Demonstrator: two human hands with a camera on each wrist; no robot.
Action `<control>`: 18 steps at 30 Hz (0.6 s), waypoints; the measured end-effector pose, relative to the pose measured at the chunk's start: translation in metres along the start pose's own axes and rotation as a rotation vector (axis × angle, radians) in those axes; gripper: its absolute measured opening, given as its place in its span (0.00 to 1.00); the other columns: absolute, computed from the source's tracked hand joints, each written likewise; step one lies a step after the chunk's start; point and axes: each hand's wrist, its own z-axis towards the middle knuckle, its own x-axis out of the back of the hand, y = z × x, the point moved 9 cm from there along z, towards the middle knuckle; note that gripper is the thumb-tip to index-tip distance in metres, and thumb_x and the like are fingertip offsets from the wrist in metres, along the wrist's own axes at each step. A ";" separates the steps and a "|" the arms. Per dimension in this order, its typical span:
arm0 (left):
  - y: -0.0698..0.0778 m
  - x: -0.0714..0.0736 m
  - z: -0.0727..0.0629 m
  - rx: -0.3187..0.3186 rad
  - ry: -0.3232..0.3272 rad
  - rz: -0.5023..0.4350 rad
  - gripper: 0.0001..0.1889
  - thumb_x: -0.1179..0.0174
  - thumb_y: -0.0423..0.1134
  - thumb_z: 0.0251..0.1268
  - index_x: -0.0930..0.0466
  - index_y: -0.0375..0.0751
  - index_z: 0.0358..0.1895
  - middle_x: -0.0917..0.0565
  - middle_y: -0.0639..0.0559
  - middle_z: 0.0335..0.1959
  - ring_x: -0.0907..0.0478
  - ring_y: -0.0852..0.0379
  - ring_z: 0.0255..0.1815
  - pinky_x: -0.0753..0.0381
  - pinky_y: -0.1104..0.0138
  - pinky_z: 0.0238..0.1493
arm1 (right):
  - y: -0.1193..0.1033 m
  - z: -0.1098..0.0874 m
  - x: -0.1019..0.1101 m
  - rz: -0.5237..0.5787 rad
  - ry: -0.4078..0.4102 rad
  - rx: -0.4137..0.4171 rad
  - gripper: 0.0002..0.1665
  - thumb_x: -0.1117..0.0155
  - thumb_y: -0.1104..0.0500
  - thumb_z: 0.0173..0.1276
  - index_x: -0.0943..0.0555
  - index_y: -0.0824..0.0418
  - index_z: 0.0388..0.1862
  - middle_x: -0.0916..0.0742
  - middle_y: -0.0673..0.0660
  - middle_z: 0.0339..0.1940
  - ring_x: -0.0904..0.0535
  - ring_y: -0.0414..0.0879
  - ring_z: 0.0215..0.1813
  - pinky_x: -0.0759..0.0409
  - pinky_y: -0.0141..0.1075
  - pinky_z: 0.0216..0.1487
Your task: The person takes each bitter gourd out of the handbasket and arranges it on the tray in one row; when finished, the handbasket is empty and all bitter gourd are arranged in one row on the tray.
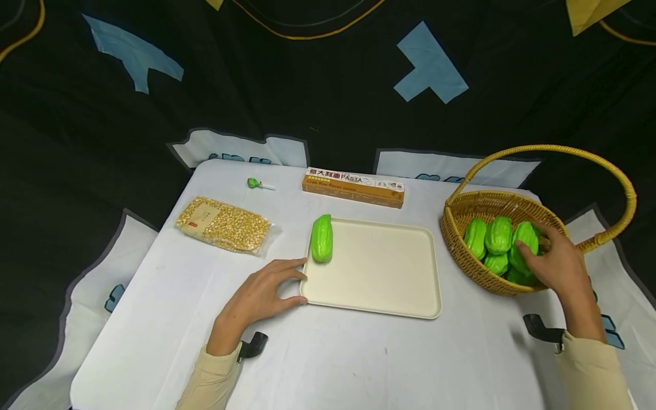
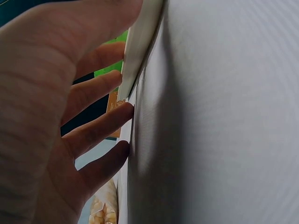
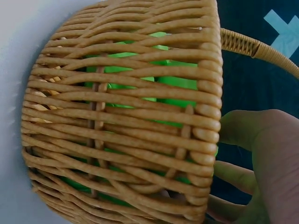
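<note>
My left hand [image 1: 266, 293] rests at the left edge of a cream tray [image 1: 379, 267], its fingers spread and relaxed, thumb and fingertips against the rim. One bright green, ridged gourd [image 1: 322, 239] lies lengthwise along the tray's left side. At the right, my right hand [image 1: 558, 259] reaches into a wicker basket [image 1: 463, 259] and grips a green gourd [image 1: 524, 242] between thumb and fingers. Several similar gourds lie around it in the basket. In the right wrist view the basket wall [image 3: 126, 121] hides the fingertips and most of the gourds.
A bag of corn kernels [image 1: 225, 225] lies left of the tray. Behind it is a green-wrapped lollipop [image 1: 253, 183]. A pasta box [image 1: 353, 188] sits beyond the tray's far edge. The basket's tall handle [image 1: 579, 151] arches above and behind the right hand.
</note>
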 end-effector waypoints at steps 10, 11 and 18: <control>0.002 0.001 -0.001 -0.010 0.009 0.018 0.22 0.20 0.57 0.61 0.09 0.51 0.54 0.21 0.57 0.76 0.24 0.53 0.75 0.22 0.55 0.74 | -0.009 -0.006 0.011 0.061 0.107 0.038 0.44 0.35 0.48 0.79 0.36 0.71 0.83 0.25 0.85 0.67 0.22 0.82 0.61 0.16 0.69 0.49; 0.003 0.001 0.000 -0.013 0.010 0.020 0.22 0.20 0.56 0.62 0.09 0.51 0.53 0.21 0.56 0.75 0.24 0.52 0.75 0.22 0.55 0.74 | -0.010 -0.007 0.013 0.063 0.118 0.042 0.44 0.35 0.49 0.79 0.36 0.71 0.82 0.25 0.85 0.67 0.22 0.81 0.61 0.16 0.65 0.47; 0.004 0.001 0.000 -0.025 0.020 0.020 0.21 0.20 0.55 0.61 0.09 0.49 0.53 0.20 0.55 0.74 0.22 0.51 0.73 0.22 0.56 0.74 | -0.023 -0.014 0.023 0.070 0.177 0.067 0.44 0.33 0.49 0.78 0.35 0.68 0.83 0.25 0.83 0.69 0.23 0.79 0.63 0.21 0.47 0.40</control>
